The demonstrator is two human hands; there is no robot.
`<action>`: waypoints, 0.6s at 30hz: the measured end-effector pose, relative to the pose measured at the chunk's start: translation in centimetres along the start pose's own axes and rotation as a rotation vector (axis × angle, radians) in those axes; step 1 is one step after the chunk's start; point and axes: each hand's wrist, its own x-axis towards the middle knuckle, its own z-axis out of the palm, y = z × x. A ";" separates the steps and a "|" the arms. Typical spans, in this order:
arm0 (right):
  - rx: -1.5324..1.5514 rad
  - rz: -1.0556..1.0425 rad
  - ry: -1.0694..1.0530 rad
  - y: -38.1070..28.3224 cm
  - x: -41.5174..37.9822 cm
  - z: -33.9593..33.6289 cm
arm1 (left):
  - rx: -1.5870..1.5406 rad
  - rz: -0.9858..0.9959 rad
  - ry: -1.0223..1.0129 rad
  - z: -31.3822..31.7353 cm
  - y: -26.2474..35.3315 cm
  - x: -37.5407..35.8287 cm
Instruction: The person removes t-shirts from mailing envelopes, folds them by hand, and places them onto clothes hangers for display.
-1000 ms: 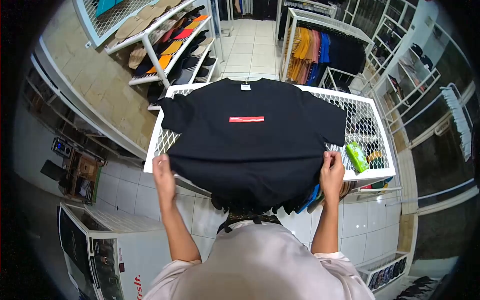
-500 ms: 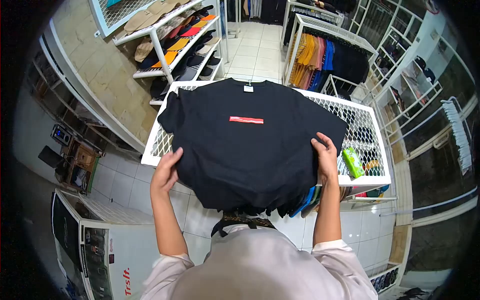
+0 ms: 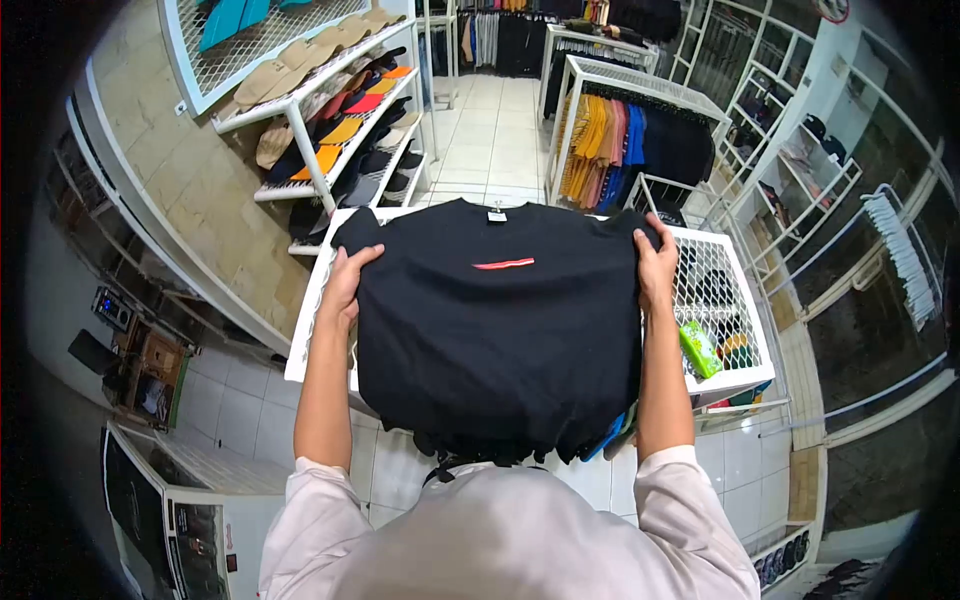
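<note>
A black T-shirt (image 3: 500, 330) lies spread over the white mesh-topped table (image 3: 752, 300), its collar away from me and its lower edge hanging over the near side. A red strip print crosses its chest, and a small white label shows at the neck. My left hand (image 3: 346, 280) grips the shirt's left side below the sleeve, thumb on top. On the other side, my right hand (image 3: 656, 262) is closed on the fabric by the right sleeve, which looks folded inward. The fingertips under the cloth are hidden.
A green packet (image 3: 700, 350) lies on the table's right part. Shelves of caps (image 3: 340, 130) stand at the back left. Behind the table is a rack of coloured shirts (image 3: 600, 145). A white cabinet (image 3: 235, 530) stands at the lower left.
Both hands have moved forward along the shirt's sides, up to the sleeves. The right sleeve, spread outward before, is now drawn in, and the chest print looks creased.
</note>
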 end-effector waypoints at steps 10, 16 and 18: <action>-0.340 0.000 0.055 -0.2 10.3 3.2 | 0.510 0.221 0.039 4.8 4.2 11.1; -0.671 0.394 -0.385 7.3 4.4 -0.4 | 0.940 -0.085 -0.136 2.8 0.0 7.5; -0.563 0.313 -0.232 5.3 4.5 0.3 | 0.641 -0.072 -0.277 1.5 -1.5 10.9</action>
